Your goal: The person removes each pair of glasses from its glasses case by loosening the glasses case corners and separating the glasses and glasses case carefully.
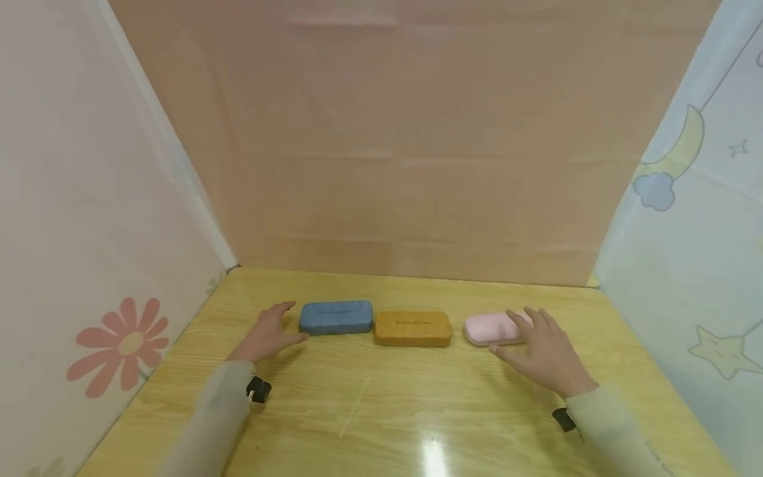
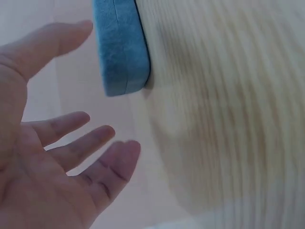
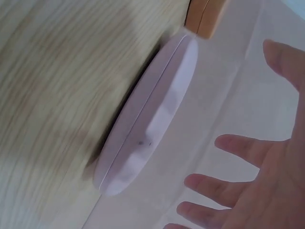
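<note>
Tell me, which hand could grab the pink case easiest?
Probably the right hand. It hovers open right at the pink case, fingers spread over its right end. The left hand is open too, but sits beside the blue case, with the orange case between.

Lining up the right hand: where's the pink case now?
Head view: the pink case lies rightmost in the row, right of the orange case, partly under the open right hand.

A blue case (image 1: 336,317), an orange-brown case (image 1: 412,328) and a pale pink case (image 1: 491,328) lie on light wood-grain table (image 1: 381,411).
</note>
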The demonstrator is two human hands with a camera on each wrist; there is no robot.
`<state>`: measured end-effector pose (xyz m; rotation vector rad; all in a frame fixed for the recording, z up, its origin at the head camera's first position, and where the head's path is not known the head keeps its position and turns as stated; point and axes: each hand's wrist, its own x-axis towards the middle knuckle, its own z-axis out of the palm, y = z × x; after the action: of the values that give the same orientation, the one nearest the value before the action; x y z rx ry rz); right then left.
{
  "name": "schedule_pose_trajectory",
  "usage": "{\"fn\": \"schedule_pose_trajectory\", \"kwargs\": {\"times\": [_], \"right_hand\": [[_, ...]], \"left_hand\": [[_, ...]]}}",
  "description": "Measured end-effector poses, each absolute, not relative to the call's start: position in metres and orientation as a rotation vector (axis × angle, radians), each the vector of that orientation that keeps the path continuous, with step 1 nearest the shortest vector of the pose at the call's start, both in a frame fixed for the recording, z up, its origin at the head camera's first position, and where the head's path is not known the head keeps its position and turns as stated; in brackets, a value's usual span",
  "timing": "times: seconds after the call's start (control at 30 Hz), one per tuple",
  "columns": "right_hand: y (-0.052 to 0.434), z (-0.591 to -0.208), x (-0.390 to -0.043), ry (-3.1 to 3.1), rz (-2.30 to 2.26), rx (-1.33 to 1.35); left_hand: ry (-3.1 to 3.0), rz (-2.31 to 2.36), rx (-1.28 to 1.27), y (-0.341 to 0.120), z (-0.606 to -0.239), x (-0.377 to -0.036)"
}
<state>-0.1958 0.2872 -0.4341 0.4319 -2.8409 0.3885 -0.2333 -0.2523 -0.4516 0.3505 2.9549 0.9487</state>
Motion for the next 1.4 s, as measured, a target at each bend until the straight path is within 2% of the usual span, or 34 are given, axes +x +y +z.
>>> {"fn": "schedule_pose_trajectory", "kwargs": {"times": [0.47, 0.97, 1.4], "right_hand": [[0.255, -0.440, -0.185, -2.821, 0.372, 0.463], [0.237, -0.451, -0.183, -2.746, 0.437, 0.544], [0.223, -0.459, -0.181, -2.772, 0.423, 0.588]], "left_hand": [[2.854, 1.018, 0.295, -0.244, -0.477, -0.269], [2.784, 1.134, 0.337, -0.240, -0.478, -0.274], [2.811, 1.106, 0.320, -0.249, -0.477, -0.266]]}}
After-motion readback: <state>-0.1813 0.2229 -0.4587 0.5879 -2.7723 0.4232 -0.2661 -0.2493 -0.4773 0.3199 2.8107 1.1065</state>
